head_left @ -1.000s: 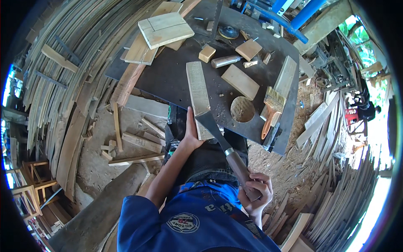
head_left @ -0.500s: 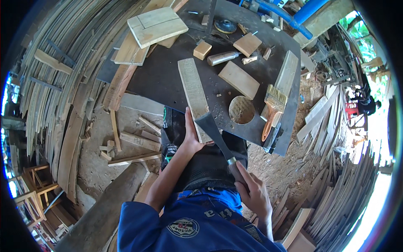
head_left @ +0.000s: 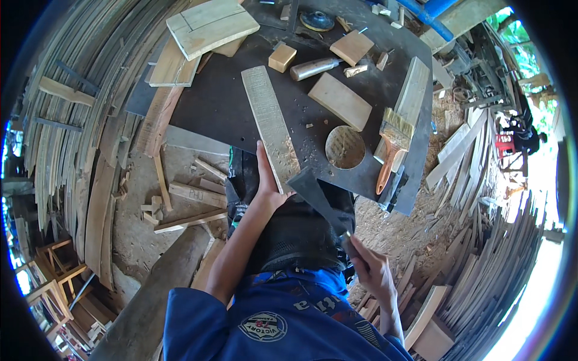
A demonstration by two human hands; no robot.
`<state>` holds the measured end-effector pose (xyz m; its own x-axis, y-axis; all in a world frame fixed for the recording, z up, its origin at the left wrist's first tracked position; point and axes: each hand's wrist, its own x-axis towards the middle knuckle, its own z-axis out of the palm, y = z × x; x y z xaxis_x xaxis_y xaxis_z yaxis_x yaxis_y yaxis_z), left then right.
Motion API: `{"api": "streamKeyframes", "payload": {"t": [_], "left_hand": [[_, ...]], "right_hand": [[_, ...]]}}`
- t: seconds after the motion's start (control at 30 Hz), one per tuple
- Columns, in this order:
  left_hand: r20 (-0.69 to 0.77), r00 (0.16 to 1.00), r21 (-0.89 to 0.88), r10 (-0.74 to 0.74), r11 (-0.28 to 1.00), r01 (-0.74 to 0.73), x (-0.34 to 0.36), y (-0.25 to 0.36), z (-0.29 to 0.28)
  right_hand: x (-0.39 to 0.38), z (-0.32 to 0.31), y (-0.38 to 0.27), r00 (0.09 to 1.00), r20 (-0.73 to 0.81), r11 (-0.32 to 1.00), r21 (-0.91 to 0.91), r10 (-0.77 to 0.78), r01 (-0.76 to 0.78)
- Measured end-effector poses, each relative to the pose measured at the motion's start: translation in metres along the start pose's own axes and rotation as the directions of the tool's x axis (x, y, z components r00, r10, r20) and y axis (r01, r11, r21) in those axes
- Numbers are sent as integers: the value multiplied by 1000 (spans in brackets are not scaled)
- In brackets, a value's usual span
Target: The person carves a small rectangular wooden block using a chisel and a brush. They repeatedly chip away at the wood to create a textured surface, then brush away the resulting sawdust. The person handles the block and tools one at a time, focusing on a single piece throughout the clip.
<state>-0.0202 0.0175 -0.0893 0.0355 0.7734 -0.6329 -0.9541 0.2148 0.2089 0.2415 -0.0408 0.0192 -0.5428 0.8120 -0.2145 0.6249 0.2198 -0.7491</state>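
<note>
A long pale wooden board [head_left: 267,114] slants across the near edge of the dark table, its near end out over my lap. My left hand [head_left: 271,189] grips that near end, the thumb along the left side and fingers underneath. In my right hand [head_left: 368,265] is the handle of a machete-like knife [head_left: 318,195]; its dark blade widens toward the tip. The blade's tip is beside the board's lower right edge; I cannot tell whether it touches. The board's surface is rough and chipped near that end.
On the dark table [head_left: 220,120] are a round wooden piece [head_left: 345,147], a flat block [head_left: 340,101], a paintbrush [head_left: 394,144], a cylindrical-handled tool [head_left: 314,68] and a grinding disc [head_left: 317,21]. Boards [head_left: 212,27] lie at the far left. Wood stacks [head_left: 72,138] flank both sides.
The knife's blade has come off the board's face, down and right to its edge, as my right hand moved right and down. The board's near end has shifted slightly left.
</note>
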Motion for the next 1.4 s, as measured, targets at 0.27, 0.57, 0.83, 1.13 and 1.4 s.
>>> {"api": "streamKeyframes", "payload": {"t": [0.27,0.57,0.83,1.13,1.4], "left_hand": [[-18,999,41,-34,999,34,9,-1,-15],[-34,999,53,-31,998,33,2,6,-6],[64,998,94,-13,996,7,3,4,-2],[116,992,107,-42,994,29,7,9,-7],[8,1000,125,0,992,-1,-1,7,6]], "right_hand": [[-41,10,24,999,-41,1000,17,12,-11],[11,17,-4,998,-57,1000,-21,7,-8],[-4,18,3,998,-69,998,54,11,-7],[6,14,6,998,-67,1000,1,-11,11],[-11,15,3,998,-44,997,68,40,-37]]}}
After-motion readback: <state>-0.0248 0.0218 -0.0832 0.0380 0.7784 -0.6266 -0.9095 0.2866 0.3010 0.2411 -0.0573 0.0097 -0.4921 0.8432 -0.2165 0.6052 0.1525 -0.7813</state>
